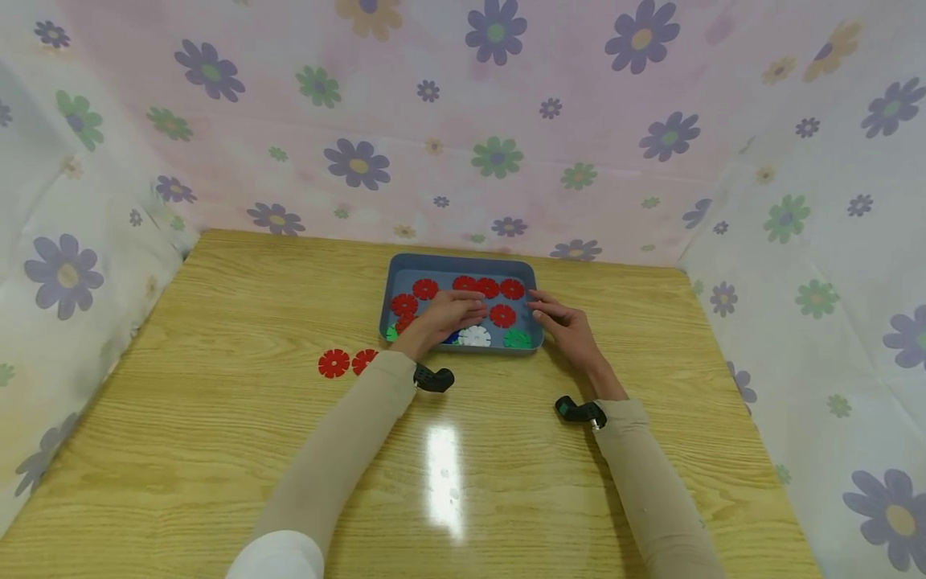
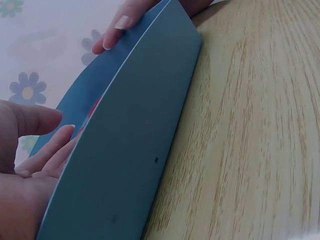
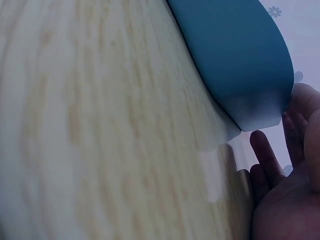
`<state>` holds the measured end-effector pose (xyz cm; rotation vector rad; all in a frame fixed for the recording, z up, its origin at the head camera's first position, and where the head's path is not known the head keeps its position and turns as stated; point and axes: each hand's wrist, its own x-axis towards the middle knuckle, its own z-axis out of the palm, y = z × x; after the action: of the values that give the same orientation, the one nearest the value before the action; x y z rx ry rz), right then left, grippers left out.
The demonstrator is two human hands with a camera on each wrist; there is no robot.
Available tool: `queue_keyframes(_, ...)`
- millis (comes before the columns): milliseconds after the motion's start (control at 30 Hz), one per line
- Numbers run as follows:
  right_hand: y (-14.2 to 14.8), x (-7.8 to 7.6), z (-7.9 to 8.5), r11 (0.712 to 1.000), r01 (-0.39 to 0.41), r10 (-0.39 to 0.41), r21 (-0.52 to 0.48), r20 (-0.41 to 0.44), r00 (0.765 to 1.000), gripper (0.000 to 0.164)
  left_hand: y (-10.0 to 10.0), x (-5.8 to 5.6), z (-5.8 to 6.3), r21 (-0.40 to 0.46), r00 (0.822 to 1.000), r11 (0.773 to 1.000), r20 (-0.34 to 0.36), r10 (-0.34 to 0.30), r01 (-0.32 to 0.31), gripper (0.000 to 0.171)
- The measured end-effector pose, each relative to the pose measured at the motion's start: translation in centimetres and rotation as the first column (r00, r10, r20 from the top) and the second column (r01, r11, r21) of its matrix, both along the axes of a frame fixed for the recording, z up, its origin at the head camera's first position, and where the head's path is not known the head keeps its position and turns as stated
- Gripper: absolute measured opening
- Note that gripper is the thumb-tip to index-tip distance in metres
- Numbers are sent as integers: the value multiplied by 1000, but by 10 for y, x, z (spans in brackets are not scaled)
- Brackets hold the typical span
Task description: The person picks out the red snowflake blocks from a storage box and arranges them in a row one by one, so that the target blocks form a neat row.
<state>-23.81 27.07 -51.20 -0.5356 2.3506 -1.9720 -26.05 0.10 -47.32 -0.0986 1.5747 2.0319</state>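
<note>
Fingers of left hand loosely extended, thumb apart, inside tray; any hold hidden. Fingers of right hand relaxed, at tray's right edge. Tray sat near middle of table's far edge. Red discs lay inside; white disc, green disc along near side. Two outer red discs lay left of tray's near-left corner.

Notched red discs seen in a blue-grey rectangular tray, a notched white disc and notched green disc by its near edge, yellow-brown woodgrained tabletop, pale cloth printed with purple flowers
</note>
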Motion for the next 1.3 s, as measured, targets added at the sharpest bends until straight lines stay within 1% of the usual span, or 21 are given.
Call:
queue_keyframes(167,1,-1,0,1000,3,-3,-2,5,1000,34,4,0,-3,7,1000,1000,-13,2,-2,43)
queue_keyframes(400,-1,1,0,1000,8,-8,-13,19,1000,34,8,-1,-5,10,1000,1000,-10,3,-3,43)
queue_keyframes(600,0,0,-1,1000,11,-11,-1,16,1000,34,12,-2,-7,19,1000,1000,0,7,-7,43)
queue_keyframes(1067,0,-1,-1,1000,1,-1,-10,9,1000,33,22,-3,-5,6,999,999,5,-44,44,44)
queue_keyframes(1300,0,0,-1,1000,3,-3,-20,14,1000,33,25,-2,-6,15,999,999,10,-44,44,43)
